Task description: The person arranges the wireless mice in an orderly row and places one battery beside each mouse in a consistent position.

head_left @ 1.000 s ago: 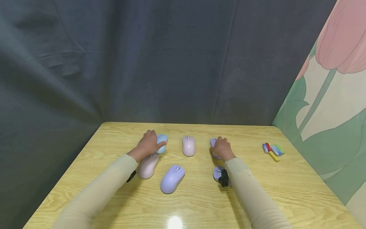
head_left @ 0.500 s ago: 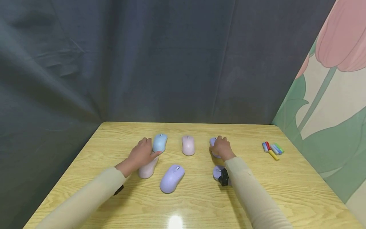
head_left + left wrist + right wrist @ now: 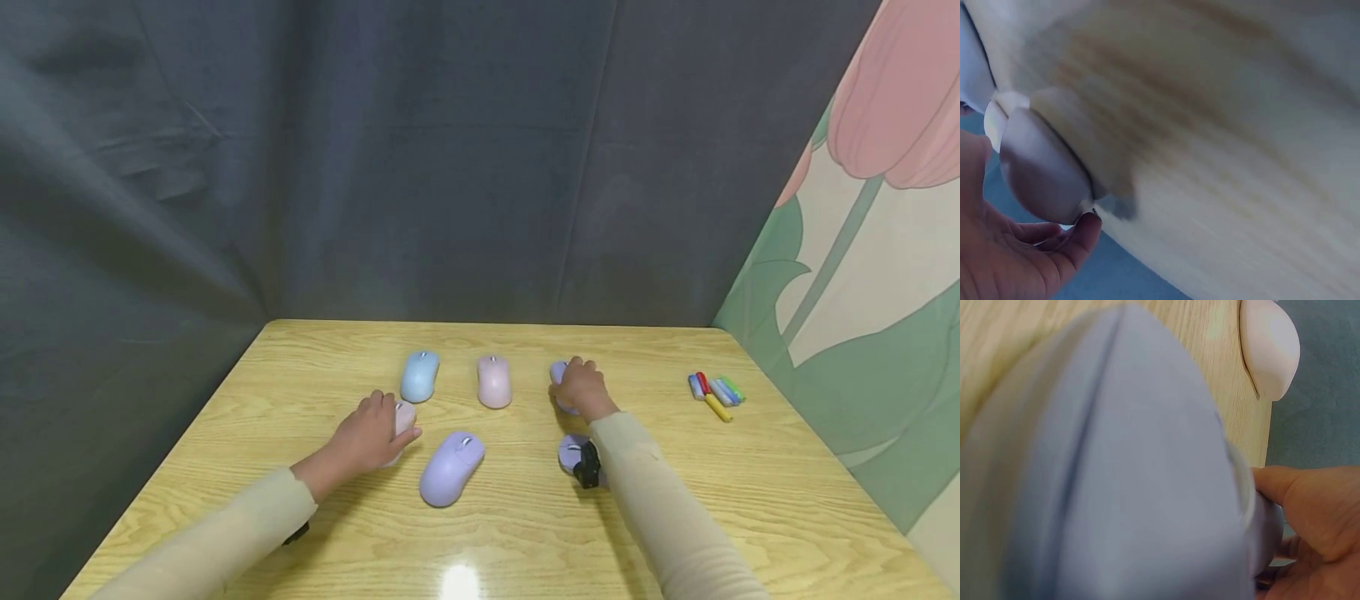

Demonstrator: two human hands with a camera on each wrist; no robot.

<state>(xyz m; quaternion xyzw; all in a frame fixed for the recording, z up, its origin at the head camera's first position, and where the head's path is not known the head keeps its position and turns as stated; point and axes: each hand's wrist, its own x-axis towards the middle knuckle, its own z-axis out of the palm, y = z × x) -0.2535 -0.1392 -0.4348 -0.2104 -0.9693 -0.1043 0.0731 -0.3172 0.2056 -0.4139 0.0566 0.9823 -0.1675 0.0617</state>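
Head view: left hand (image 3: 369,435) grips a pale pink mouse (image 3: 404,417) on the table (image 3: 510,533), wheel end facing away, bit right. Right hand (image 3: 582,387) grips a purple mouse (image 3: 558,372), long axis leaning left. Left wrist: smooth rounded shell. Right wrist: purple mouse mostly hidden.

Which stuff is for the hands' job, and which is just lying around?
Probably for the job:
pink computer mouse under the left hand
purple mouse under the right hand
blue mouse
other pink mouse
two other purple mice

Likely just lying around:
small coloured sticks
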